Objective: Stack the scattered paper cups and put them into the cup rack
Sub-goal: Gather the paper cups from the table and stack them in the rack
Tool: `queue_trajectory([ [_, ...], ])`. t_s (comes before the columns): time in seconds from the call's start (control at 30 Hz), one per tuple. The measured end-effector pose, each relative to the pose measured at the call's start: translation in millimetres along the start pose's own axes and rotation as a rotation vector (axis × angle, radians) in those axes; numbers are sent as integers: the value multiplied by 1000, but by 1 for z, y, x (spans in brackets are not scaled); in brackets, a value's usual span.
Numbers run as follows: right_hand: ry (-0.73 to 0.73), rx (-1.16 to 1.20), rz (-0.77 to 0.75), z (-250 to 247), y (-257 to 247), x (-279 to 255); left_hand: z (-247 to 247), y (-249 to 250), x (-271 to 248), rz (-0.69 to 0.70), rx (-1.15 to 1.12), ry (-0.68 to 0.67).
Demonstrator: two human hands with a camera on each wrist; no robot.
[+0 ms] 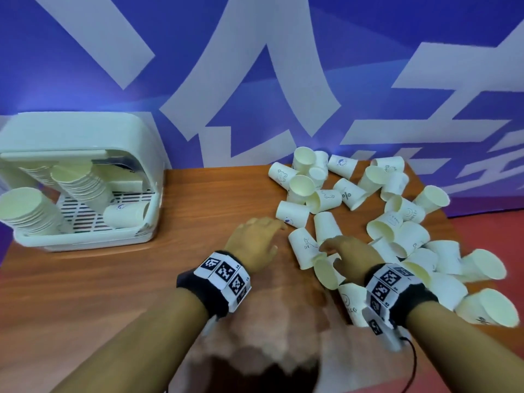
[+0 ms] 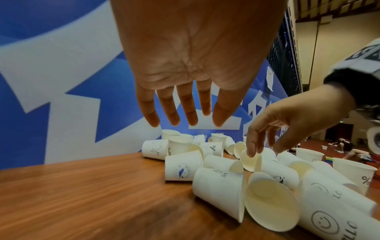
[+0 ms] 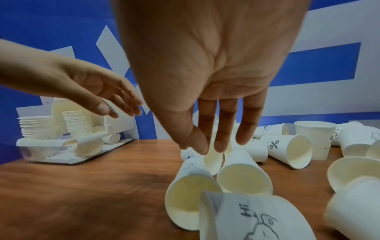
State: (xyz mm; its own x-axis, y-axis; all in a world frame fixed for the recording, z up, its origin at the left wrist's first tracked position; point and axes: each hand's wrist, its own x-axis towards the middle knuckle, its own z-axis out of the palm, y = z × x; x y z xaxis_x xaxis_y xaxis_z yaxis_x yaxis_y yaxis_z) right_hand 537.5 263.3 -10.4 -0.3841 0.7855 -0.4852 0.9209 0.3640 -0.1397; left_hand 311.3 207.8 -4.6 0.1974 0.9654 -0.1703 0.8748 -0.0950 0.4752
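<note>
Both hands are hovering over a wooden table (image 1: 119, 282), at the near edge of a heap of scattered white paper cups (image 1: 397, 222). The left hand (image 1: 256, 242) is reaching palm-down with its fingers (image 2: 186, 110) straight and slightly spread, holding nothing and touching no cup; in the left wrist view the fingertips are hanging above the pile. The right hand (image 1: 350, 255) is also empty, its fingers (image 3: 224, 129) extended and loosely parted, pointing down toward a cup lying on its side (image 3: 244, 173) with its mouth facing the camera. Whether a fingertip is touching that cup cannot be told.

The loose cups are lying mostly on their sides across the right half of the table, several upright or upside down, many bearing small prints: a "%" mark (image 1: 348, 195), a "Hi" doodle cup (image 1: 304, 248) just ahead of the right hand, a blue round logo cup (image 2: 183, 168), and smiley "HELLO" cups (image 2: 329, 217).

The cup rack (image 1: 85, 234), a white plastic housing with a slatted tray, is sitting at the table's far left, well apart from the pile. It is holding two tall nested stacks of cups (image 1: 82, 182) leaning at an angle, plus a single logo cup (image 1: 124, 212) lying on its side on the tray's right part.

A blue wall with large white shapes (image 1: 255, 80) is standing behind the table.
</note>
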Motion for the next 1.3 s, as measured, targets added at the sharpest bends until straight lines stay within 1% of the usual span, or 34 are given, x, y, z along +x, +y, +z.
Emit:
queue_trajectory([
  [0.13, -78, -90, -186, 12, 26, 9, 24, 22, 27, -29, 56, -53],
  [0.23, -136, -261, -364, 19, 43, 21, 44, 33, 44, -30, 142, -63],
  [0.33, -119, -318, -471, 26, 56, 26, 69, 40, 58, -55, 222, -103],
  [0.4, -92, -286, -511, 32, 64, 28, 83, 42, 65, -91, 252, -156],
  [0.5, -57, -210, -575, 36, 75, 32, 99, 43, 73, -71, 350, -233],
  [0.63, -52, -215, -604, 36, 82, 36, 107, 46, 84, 22, 533, -245],
  [0.73, -36, -194, -600, 35, 88, 36, 113, 47, 92, 52, 591, -248],
  [0.83, -36, -192, -579, 31, 93, 35, 117, 47, 89, 43, 557, -205],
  [0.9, -30, -198, -559, 26, 96, 34, 116, 48, 84, 11, 495, -182],
  [1.03, 74, -142, -536, 17, 104, 32, 113, 49, 65, -104, 355, -141],
  [1.1, 113, -152, -511, 9, 105, 31, 110, 46, 54, -164, 264, -115],
  [1.2, 162, -159, -476, -7, 98, 29, 93, 37, 38, -241, 103, -85],
  [1.23, 180, -157, -469, -12, 93, 27, 85, 32, 32, -260, 54, -61],
  [1.3, 219, -147, -458, -23, 80, 23, 66, 19, 17, -279, -16, 28],
])
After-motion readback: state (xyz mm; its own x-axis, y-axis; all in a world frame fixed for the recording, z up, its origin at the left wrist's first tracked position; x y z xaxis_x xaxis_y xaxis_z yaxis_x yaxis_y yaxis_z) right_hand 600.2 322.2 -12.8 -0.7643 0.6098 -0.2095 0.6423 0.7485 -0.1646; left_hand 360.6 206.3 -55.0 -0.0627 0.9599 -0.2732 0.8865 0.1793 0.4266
